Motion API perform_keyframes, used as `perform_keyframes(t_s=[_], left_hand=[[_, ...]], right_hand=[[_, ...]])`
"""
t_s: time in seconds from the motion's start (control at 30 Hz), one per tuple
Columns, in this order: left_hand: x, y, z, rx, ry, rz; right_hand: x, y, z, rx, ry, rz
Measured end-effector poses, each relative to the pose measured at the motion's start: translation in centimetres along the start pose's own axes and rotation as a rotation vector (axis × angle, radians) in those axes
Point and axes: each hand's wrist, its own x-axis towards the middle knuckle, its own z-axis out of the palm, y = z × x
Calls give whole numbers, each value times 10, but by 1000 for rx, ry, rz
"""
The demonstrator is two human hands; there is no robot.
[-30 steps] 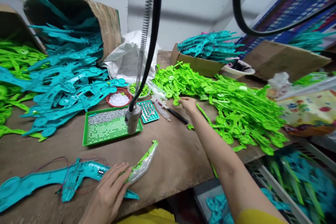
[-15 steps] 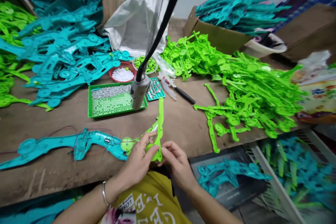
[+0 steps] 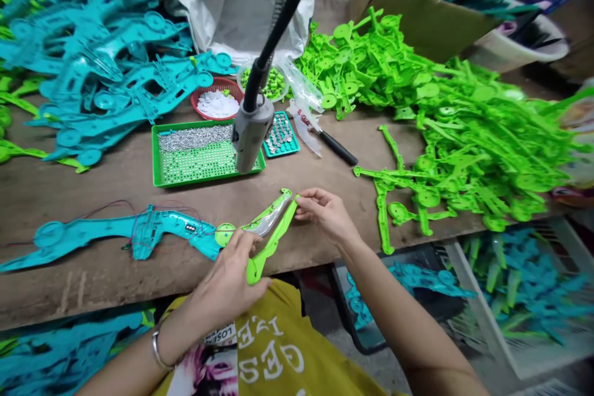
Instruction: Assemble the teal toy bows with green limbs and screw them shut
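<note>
As the left hand [image 3: 226,288] and right hand [image 3: 327,216] spread apart below the green plastic tray [image 3: 208,178], the left grips the lower end of a lime-green plastic strip [image 3: 273,241] and the right pinches its tip.

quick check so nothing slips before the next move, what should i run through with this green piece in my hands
Lime green plastic strip in the hands: ok, right hand pinches its upper tip, left hand is at its lower end.
Film-wrapped green piece: cannot tell whether it touches the strip.
Teal plastic piece: ok, lying flat on the wooden bench.
Thin wires: not ok, looping loose above the teal piece.
Hanging tool: ok, apart from the hands.
Black-handled knife: ok, lying beyond the hands.
</note>
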Motion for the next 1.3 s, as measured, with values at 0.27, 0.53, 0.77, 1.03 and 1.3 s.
perform_keyframes(t_s=[0.27,0.53,0.77,1.03,1.3], left_hand=[[8,-29,-2,306,341,163],[12,-45,11,362,376,254],[16,-49,8,485,369,248],[17,-54,13,598,395,303],[13,-63,16,541,417,365]], right_hand=[[25,0,7,-195,58,-45],[30,-1,6,-259,62,-104],[32,-4,5,-285,40,-73],[35,-10,2,-276,-21,15],[25,-10,-7,-5,-156,183]])
